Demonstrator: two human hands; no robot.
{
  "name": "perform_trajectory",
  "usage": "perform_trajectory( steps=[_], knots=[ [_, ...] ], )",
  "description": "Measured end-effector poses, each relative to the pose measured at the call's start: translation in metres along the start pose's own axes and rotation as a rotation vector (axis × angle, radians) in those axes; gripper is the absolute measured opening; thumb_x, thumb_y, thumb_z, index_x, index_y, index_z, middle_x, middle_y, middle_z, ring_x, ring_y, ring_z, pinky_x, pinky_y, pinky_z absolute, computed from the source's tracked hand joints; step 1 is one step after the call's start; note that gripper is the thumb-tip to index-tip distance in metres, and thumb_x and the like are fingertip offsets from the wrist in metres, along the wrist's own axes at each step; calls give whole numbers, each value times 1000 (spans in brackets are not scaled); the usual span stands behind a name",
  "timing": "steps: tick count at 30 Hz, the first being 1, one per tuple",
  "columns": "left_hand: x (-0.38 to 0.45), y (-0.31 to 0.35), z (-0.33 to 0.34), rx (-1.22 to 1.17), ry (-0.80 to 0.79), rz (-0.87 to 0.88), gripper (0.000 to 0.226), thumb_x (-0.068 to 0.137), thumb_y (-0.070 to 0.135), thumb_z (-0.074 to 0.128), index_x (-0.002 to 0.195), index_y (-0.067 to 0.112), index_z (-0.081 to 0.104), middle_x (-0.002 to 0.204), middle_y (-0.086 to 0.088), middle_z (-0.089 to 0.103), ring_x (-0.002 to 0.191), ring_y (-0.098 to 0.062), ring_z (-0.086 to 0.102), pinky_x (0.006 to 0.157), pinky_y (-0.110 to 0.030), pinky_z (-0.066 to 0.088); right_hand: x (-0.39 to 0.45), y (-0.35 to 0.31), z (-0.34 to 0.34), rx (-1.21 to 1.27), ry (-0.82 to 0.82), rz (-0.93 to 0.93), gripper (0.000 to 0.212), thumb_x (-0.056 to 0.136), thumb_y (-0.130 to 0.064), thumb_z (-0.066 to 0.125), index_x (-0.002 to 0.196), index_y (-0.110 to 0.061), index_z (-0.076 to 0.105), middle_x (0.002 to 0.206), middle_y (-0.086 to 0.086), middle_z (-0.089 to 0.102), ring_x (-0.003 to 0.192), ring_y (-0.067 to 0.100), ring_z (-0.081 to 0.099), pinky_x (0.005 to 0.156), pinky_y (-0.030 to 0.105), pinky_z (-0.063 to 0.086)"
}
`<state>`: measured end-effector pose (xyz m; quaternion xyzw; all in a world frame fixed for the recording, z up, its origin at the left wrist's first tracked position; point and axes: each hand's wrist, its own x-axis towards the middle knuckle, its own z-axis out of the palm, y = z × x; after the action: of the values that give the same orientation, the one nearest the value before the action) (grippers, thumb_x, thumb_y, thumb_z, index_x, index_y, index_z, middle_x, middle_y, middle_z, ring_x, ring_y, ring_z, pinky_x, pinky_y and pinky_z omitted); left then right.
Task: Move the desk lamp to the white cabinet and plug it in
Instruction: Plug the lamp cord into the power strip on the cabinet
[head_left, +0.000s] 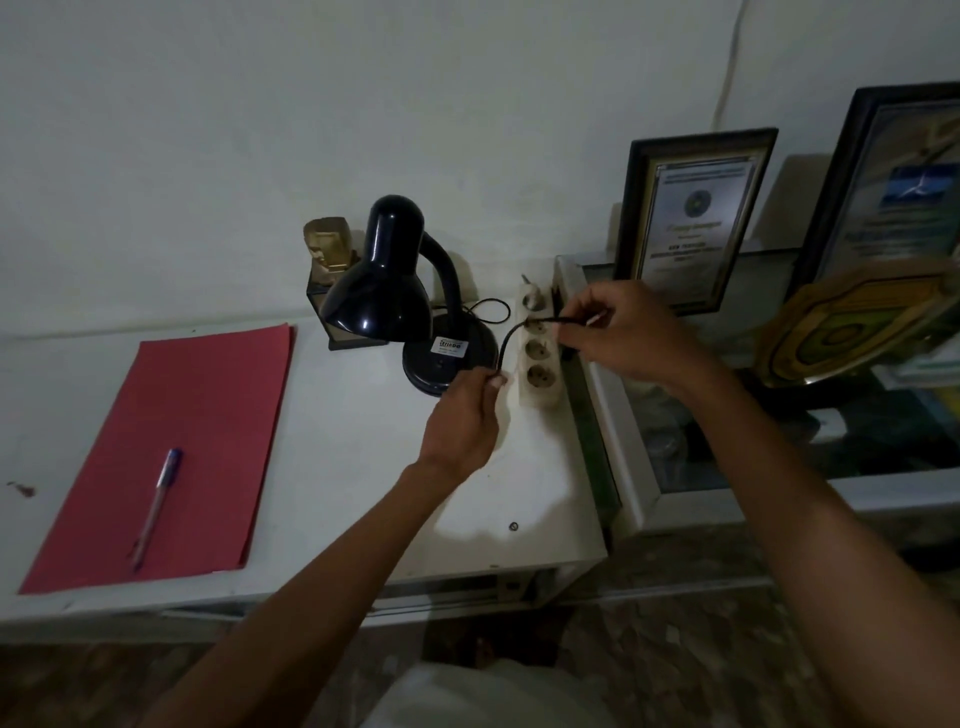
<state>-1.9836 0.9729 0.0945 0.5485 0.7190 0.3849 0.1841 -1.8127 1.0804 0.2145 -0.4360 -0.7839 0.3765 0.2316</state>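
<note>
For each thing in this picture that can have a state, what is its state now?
lamp: upright on the cabinet, not lit
cord: held by both hands, not yet plugged in
power strip: top socket taken, three free
pen: lying on the red folder
red folder: closed, flat
left hand: pinching the cord
right hand: holding the cord's end over the strip

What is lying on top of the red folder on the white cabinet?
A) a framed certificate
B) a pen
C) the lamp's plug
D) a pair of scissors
B: a pen with a blue cap lies lengthwise on the red folder, left of the desk lamp; nothing else rests on the folder.
</note>
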Motion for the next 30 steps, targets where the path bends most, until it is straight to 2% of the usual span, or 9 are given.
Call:
perform_trajectory(
  steps=[6,9,10,13,15,18,24,27,30],
  knots=[
    [-13,-19,-15,-86,61,-101,35,106,30,41,102,13,71,97,1,74,85,-9,62,72,-9,44,20,8,12,-124,-1,-97,17,80,-16,80,97,-20,77,85,-13,70,66,-20,60,56,-3,43],
    [0,-6,-11,-374,6,-199,37,106,28,41,101,4,68,104,-5,74,96,-15,68,90,-28,53,24,12,13,-182,-3,-67,10,80,-22,79,90,-23,79,76,-15,70,61,-14,61,52,2,43],
    [7,2,-6,-489,-50,-220,34,107,23,40,101,1,65,107,-7,73,98,-14,68,89,-33,53,22,13,14,-183,6,-61,2,80,-24,78,82,-25,78,69,-17,69,57,-12,61,50,4,43],
    [22,25,9,-732,-191,-364,24,106,8,32,104,3,55,111,-14,67,97,-18,68,82,-32,49,18,23,15,-152,53,1,20,79,-31,75,64,-19,72,53,-10,66,49,-4,59,47,13,46],
    [20,25,14,-652,-158,-389,28,106,10,31,100,1,57,110,-19,65,93,-25,65,78,-32,47,14,28,13,-164,41,42,26,78,-35,73,63,-14,72,51,-7,65,45,0,57,50,20,46],
    [8,6,6,-350,-57,-213,28,105,6,38,100,-7,63,98,-18,70,86,-23,70,76,-28,55,10,29,12,-190,-7,76,18,74,-38,77,61,-26,72,54,-13,69,52,-2,65,52,23,53],
    [6,-34,-29,110,108,-52,26,104,20,44,99,5,65,101,-19,66,87,-36,64,74,-38,51,8,18,22,-217,-37,51,12,76,-32,81,66,-33,74,63,-6,74,63,14,73,61,35,62],
    [2,-45,-37,122,18,66,27,104,19,46,102,1,67,107,-17,60,92,-31,61,81,-35,51,13,17,27,-171,17,71,7,75,-30,82,82,-27,81,67,-9,75,60,3,71,63,28,62],
    [4,-53,-38,32,-171,67,24,104,15,45,103,6,68,102,-3,68,96,-28,66,77,-21,49,26,23,33,-126,30,171,16,80,-21,80,94,-13,81,76,6,79,65,12,76,68,30,64]
  ],
)
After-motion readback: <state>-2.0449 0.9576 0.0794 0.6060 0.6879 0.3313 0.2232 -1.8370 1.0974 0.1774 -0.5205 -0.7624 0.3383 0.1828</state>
